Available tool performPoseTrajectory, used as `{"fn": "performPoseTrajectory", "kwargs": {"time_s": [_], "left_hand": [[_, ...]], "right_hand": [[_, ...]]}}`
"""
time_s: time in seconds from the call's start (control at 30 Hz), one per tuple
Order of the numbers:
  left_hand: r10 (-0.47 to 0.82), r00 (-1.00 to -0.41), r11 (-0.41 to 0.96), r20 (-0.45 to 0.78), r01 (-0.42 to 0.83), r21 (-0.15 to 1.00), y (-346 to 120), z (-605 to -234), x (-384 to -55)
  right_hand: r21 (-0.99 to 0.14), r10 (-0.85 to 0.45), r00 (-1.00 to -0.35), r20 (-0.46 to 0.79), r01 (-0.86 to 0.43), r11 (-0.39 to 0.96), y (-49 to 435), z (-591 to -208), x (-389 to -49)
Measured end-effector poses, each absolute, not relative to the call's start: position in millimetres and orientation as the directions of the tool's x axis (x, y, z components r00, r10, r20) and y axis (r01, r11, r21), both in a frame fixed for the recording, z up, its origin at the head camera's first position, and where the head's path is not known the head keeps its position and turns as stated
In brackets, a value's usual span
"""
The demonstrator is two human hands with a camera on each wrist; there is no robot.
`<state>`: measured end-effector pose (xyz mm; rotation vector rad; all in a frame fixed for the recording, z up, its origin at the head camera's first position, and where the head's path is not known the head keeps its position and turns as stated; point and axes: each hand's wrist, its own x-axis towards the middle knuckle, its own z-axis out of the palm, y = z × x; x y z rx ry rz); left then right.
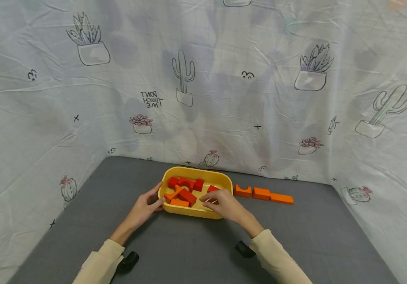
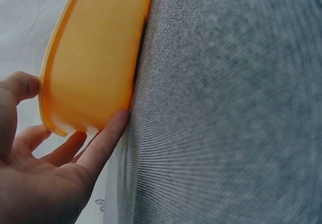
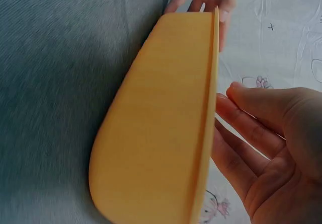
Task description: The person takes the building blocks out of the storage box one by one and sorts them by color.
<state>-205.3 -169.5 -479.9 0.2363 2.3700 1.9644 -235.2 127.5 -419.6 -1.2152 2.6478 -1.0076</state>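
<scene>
Watching this from my end, the left hand point(image 1: 148, 205) has hold of the left end of the yellow tray point(image 1: 192, 212), thumb on the rim and the other fingers spread round the outside of the curved end, the lowest 1 right down by the table. The right hand point(image 1: 224, 203) hangs over the tray's right half, fingers loosely bent, and I can see a gap between thumb and index; the rim hides some of the tips on the wrist cam, so I can't tell if they're touching anything. Just past those fingers is a red block point(image 1: 213, 189) in the tray, partly covered by the hand. Left of the fingertips, also in the tray, there's a chunky red block point(image 1: 187, 198), an orange block point(image 1: 179, 203) along the near wall and a forked orange piece point(image 1: 173, 194), with 3 more red pieces point(image 1: 186, 183) lined up behind. Off the right end, 3 orange blocks point(image 1: 261, 193) sit in a row on the grey table point(image 1: 189, 252), backed by a cactus-print curtain point(image 1: 217, 98).
</scene>
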Motion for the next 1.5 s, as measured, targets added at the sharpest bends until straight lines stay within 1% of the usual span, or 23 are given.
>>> {"fn": "performPoseTrajectory", "kwargs": {"time_s": [0.2, 0.43, 0.57, 0.7, 0.8, 1.0, 1.27, 1.5], "left_hand": [[0.141, -0.989, 0.179, 0.045, 0.071, 0.981, -169.4, -480.2, -205.3], [0.150, -0.988, 0.177, 0.041, 0.068, 0.982, -168.5, -480.2, -205.5], [0.148, -0.988, 0.182, 0.048, 0.075, 0.980, -168.5, -480.3, -205.9], [0.145, -0.988, 0.188, 0.054, 0.081, 0.979, -169.3, -480.7, -205.6], [0.146, -0.988, 0.190, 0.051, 0.079, 0.979, -169.9, -481.1, -205.2], [0.153, -0.987, 0.183, 0.051, 0.079, 0.980, -169.5, -480.8, -205.0], [0.160, -0.986, 0.183, 0.054, 0.084, 0.980, -168.6, -479.9, -206.4], [0.151, -0.987, 0.185, 0.054, 0.082, 0.979, -168.8, -480.6, -207.5]], "right_hand": [[-0.609, -0.701, -0.691, 0.177, -0.636, 0.474, 107.4, -430.6, -243.3], [-0.581, -0.709, -0.695, 0.120, -0.628, 0.518, 92.2, -435.8, -249.4], [-0.599, -0.725, -0.682, 0.094, -0.621, 0.506, 85.8, -436.9, -253.4], [-0.592, -0.740, -0.671, 0.038, -0.612, 0.525, 79.5, -437.0, -258.3], [-0.561, -0.741, -0.671, -0.017, -0.608, 0.562, 74.9, -436.6, -261.9], [-0.534, -0.726, -0.681, -0.098, -0.580, 0.615, 69.6, -436.3, -267.7], [-0.581, -0.720, -0.684, -0.118, -0.541, 0.608, 71.0, -441.2, -272.4], [-0.579, -0.714, -0.698, -0.060, -0.558, 0.595, 67.9, -447.4, -275.0]]}}
